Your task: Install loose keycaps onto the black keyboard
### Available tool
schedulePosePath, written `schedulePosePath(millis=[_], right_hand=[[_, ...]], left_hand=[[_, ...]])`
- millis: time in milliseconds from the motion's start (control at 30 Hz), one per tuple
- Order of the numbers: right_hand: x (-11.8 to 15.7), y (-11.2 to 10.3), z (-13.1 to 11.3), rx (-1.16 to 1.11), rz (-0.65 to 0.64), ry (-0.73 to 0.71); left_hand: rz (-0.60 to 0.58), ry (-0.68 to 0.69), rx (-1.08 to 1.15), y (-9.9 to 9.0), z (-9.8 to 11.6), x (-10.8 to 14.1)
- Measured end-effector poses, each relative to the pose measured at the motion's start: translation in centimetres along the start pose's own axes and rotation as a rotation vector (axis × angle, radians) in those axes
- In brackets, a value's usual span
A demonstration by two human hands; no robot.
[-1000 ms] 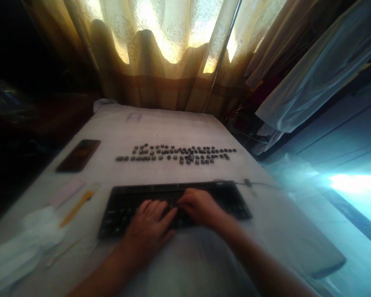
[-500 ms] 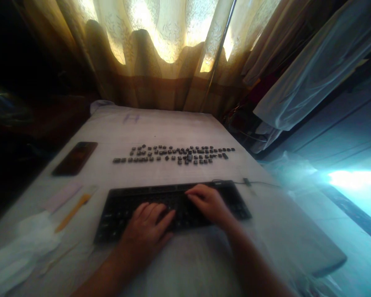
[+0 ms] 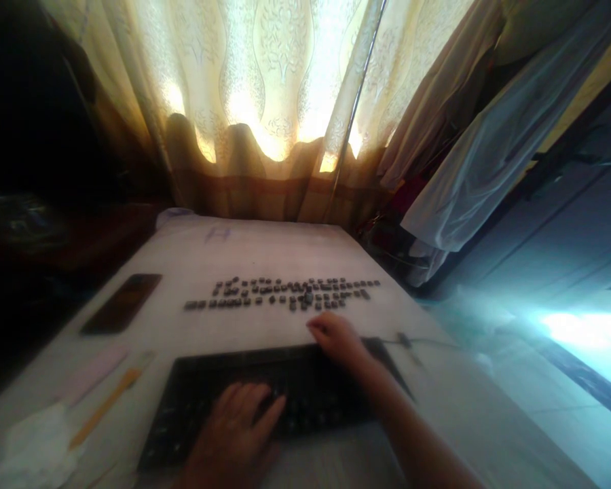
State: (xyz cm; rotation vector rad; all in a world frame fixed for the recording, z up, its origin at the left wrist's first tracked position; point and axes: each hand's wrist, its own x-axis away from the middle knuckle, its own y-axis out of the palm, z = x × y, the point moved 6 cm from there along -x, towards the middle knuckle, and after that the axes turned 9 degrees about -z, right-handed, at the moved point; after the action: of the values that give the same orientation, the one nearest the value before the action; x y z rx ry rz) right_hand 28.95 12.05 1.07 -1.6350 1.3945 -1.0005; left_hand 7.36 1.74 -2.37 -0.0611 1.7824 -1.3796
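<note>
A black computer keyboard (image 3: 285,367) lies across the near part of the white-covered table. My left hand (image 3: 239,421) rests on its left half, fingers laid out over the keys and thumb apart. Beyond the keyboard's far edge, my right hand (image 3: 336,336) is curled with its fingertips drawn together; whatever they may hold is hidden. Just past those fingertips, several loose dark keycaps (image 3: 308,297) are spread in uneven rows. Blur hides the details of the keys.
Left of the keycaps lies a dark smartphone (image 3: 123,303). Nearer are a pink strip (image 3: 92,373), an orange-handled tool (image 3: 104,409) and crumpled white tissue (image 3: 38,445). A cable (image 3: 428,341) runs off right. Curtains (image 3: 265,81) hang behind; clothes (image 3: 468,170) hang at right.
My right hand has moved off the keyboard, forward toward the keycaps. My left hand stays on the keys. The camera has tilted up, so everything appears lower.
</note>
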Motion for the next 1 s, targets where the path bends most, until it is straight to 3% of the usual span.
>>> schedulePosePath(millis=[233,333,533,733,1000], right_hand=[[-4.1,0.2,-0.6,0.202,-0.019,0.037],[-5.0,0.6,-0.9,0.242,-0.032,0.042],[-5.8,1.3,-1.2,0.299,-0.061,0.032],[-5.9,1.5,-1.2,0.301,-0.068,0.025],[-6.4,1.5,-1.6,0.279,-0.088,0.039]], left_hand=[[-0.201,0.035,-0.007,-1.4,0.0,-0.9],[-0.194,0.035,-0.009,-1.2,0.0,-0.8],[-0.037,-0.006,0.005,0.4,0.0,0.2],[-0.210,-0.002,0.018,-0.6,0.0,-0.5],[-0.224,0.002,0.030,-1.0,-0.1,-0.8]])
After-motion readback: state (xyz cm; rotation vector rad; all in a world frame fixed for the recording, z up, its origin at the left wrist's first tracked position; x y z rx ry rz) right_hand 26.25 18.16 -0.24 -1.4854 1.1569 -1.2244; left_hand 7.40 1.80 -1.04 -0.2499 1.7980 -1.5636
